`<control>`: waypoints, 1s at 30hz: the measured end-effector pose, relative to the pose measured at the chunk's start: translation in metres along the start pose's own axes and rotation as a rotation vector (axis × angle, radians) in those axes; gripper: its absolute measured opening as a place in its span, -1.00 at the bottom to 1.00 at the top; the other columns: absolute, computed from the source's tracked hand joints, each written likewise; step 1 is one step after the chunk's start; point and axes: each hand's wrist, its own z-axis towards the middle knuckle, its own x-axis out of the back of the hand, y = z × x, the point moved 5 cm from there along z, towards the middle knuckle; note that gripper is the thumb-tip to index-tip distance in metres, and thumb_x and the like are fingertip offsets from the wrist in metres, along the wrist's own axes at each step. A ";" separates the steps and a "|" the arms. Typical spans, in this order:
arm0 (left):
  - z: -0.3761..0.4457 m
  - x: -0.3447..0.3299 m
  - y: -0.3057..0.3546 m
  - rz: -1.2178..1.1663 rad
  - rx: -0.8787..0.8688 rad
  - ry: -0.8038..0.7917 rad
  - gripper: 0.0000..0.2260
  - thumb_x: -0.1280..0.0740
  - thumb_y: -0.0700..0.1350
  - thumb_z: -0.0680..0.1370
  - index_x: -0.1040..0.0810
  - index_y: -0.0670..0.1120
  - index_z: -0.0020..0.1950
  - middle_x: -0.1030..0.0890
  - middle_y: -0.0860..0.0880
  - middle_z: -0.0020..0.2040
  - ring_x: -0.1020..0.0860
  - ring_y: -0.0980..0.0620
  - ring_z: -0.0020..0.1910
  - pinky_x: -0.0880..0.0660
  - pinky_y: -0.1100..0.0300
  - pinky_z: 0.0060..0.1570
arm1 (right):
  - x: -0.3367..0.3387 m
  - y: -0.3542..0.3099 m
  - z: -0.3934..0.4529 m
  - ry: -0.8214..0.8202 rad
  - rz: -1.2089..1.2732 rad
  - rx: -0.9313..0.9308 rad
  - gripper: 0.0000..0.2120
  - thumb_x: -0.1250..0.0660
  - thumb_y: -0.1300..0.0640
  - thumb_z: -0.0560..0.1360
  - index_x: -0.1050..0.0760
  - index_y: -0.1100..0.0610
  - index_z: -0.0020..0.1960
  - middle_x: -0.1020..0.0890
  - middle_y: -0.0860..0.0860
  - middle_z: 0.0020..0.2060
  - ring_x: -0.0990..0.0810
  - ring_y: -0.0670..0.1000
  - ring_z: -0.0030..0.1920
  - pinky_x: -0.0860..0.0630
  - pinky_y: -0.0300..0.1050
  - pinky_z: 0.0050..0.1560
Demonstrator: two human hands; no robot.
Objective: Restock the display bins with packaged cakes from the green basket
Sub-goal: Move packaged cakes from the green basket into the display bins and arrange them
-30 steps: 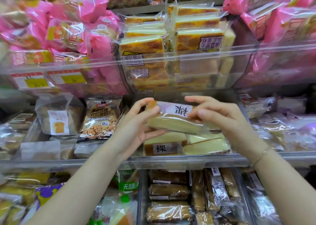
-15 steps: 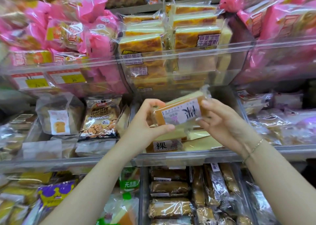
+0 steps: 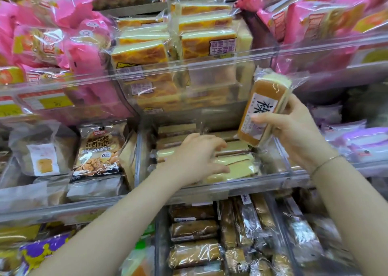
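The cake [image 3: 263, 109] in my right hand [image 3: 294, 133] feels like a light, soft sponge bar in slick clear wrap, I'd judge; squeeze it hard and it would dent, and the film could slide under my fingers. So I hold it across the lower half, thumb on the labelled face and fingers curled behind, on the long flat sides rather than the loose crimped ends. Its long axis stands nearly upright, tilted a little so the top leans right, label facing me. It hangs above the right edge of the middle bin [image 3: 241, 183], not yet in.

My left hand [image 3: 197, 156] lies in that bin with fingers spread, nearly straight, pressing on the pale cakes [image 3: 237, 166] stacked there, gripping nothing that I can see. Those lie flat, long axes running left to right.
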 end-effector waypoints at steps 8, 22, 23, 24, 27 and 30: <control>0.041 -0.031 0.016 -0.051 -0.009 -0.238 -0.55 -0.44 0.13 0.38 -0.54 0.07 0.25 -0.65 0.03 0.00 -0.58 0.04 0.00 -0.52 0.11 0.03 | 0.020 -0.005 -0.010 -0.019 -0.059 0.046 -0.46 -0.55 0.18 0.12 -0.46 0.08 0.06 -0.69 -0.03 -0.15 -0.68 0.01 -0.08 -0.60 -0.07 -0.17; 0.089 -0.038 -0.029 -0.033 0.452 -0.019 -0.51 -0.22 0.34 0.49 -0.52 -0.10 0.01 -0.58 -0.04 -0.08 -0.56 -0.06 -0.08 -0.52 0.06 -0.09 | 0.019 0.002 -0.001 -0.111 -0.126 0.036 -0.49 -0.56 0.24 0.21 -0.52 0.04 0.11 -0.69 0.02 -0.05 -0.66 0.03 0.01 -0.59 0.12 0.03; 0.084 -0.031 -0.030 -0.114 0.418 -0.003 -0.55 -0.23 0.30 0.51 -0.55 -0.09 0.02 -0.61 -0.02 -0.09 -0.58 -0.03 -0.08 -0.52 0.08 -0.08 | 0.017 0.004 -0.001 -0.118 -0.150 0.029 -0.47 -0.56 0.22 0.22 -0.48 0.04 0.13 -0.69 0.00 -0.06 -0.66 0.01 0.00 -0.59 0.12 0.04; 0.076 -0.021 -0.031 -0.184 0.362 0.002 -0.62 -0.26 0.24 0.53 -0.57 -0.05 0.07 -0.63 0.01 -0.05 -0.59 0.01 -0.05 -0.52 0.12 -0.05 | 0.016 0.004 0.000 -0.132 -0.173 0.018 -0.44 -0.57 0.18 0.21 -0.44 0.05 0.15 -0.69 -0.02 -0.06 -0.67 -0.01 -0.02 -0.60 0.11 0.03; 0.038 0.012 -0.036 -0.211 0.100 -0.125 -0.78 -0.36 0.08 0.52 -0.56 0.13 0.15 -0.59 0.15 0.10 -0.54 0.22 0.06 -0.46 0.28 0.05 | 0.007 0.004 0.001 -0.233 -0.289 -0.003 -0.33 -0.60 0.03 0.11 -0.40 0.02 0.14 -0.69 -0.03 -0.07 -0.67 -0.03 -0.03 -0.60 0.07 0.01; -0.008 0.031 -0.057 -0.060 -0.015 -0.235 -0.75 -0.43 0.11 0.45 -0.57 0.19 0.11 -0.49 0.17 0.04 -0.49 0.28 -0.03 -0.41 0.38 -0.04 | -0.017 0.004 -0.002 -0.357 -0.505 0.052 -0.42 -0.58 0.01 0.08 -0.45 -0.12 0.05 -0.63 -0.06 -0.04 -0.62 -0.01 0.01 -0.60 0.02 -0.01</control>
